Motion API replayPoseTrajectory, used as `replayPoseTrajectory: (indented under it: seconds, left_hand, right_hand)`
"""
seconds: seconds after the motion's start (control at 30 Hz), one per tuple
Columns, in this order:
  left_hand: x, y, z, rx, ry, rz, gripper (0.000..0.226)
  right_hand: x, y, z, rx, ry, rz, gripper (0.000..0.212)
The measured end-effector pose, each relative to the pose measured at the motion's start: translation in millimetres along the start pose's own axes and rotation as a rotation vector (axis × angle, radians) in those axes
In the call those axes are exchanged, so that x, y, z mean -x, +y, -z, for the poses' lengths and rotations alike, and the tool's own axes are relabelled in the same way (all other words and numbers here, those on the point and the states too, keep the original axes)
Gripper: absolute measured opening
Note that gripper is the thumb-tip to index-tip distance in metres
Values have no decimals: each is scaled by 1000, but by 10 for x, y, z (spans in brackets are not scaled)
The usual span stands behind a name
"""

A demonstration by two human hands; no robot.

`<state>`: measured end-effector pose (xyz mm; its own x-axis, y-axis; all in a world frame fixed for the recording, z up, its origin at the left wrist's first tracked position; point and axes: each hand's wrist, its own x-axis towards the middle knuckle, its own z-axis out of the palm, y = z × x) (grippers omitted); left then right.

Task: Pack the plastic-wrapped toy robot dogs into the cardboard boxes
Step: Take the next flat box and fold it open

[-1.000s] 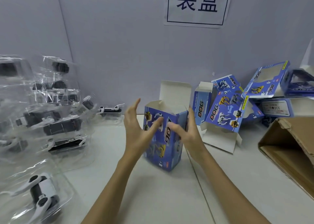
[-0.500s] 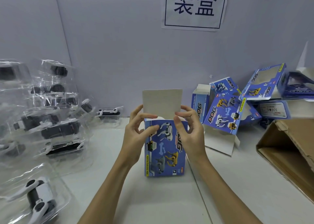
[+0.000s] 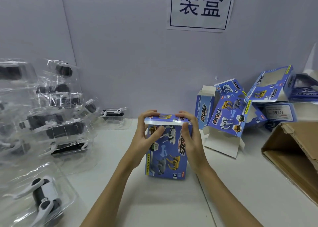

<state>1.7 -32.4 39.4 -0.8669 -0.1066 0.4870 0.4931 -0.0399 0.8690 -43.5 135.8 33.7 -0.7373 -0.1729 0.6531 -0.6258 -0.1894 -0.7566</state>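
Note:
A blue toy-dog box [image 3: 167, 155] stands upright on the white table, its top flap folded down flat. My left hand [image 3: 146, 135] grips its upper left corner, fingers over the lid and thumb on the front. My right hand [image 3: 190, 133] grips the upper right corner the same way. What is inside the box is hidden. At the left, several plastic-wrapped toy robot dogs [image 3: 56, 128] lie stacked, and one more wrapped dog [image 3: 43, 195] lies near the front left. A single wrapped dog [image 3: 112, 113] sits by the back wall.
Several open blue boxes [image 3: 228, 116] are piled at the back right. A large brown carton [image 3: 296, 151] lies on its side at the right edge. A paper sign [image 3: 200, 6] hangs on the grey wall behind.
The box's top flap stood open and upright; both hands have folded it down and now press it closed. The box turned to face me squarely.

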Motion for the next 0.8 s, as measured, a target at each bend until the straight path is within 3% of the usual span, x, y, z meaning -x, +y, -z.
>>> replayPoseTrajectory:
  seconds: [0.1, 0.2, 0.4, 0.5, 0.57, 0.67, 0.8]
  left_hand:
    - [-7, 18, -51, 33, 73, 32, 71]
    - [-15, -12, -92, 29, 120, 6, 43]
    - [-18, -45, -152, -80, 230, -82, 41]
    - [9, -86, -169, -388, 426, -142, 56]
    - [43, -115, -199, -609, 365, -196, 75]
    - [62, -126, -211, -929, 232, -242, 117]
    - [62, -105, -178, -936, 161, -213, 133]
  right_hand:
    - [4, -13, -39, -61, 5, -62, 32]
    - [16, -5, -46, -67, -4, -66, 34]
    - [17, 25, -13, 23, -9, -20, 35]
    - [-23, -17, -35, 62, 142, -45, 28]
    - [-31, -24, -32, -33, 222, -86, 27]
    - [-26, 9, 20, -142, 186, -135, 31]
    - [-47, 5, 43, -157, 109, -194, 34]
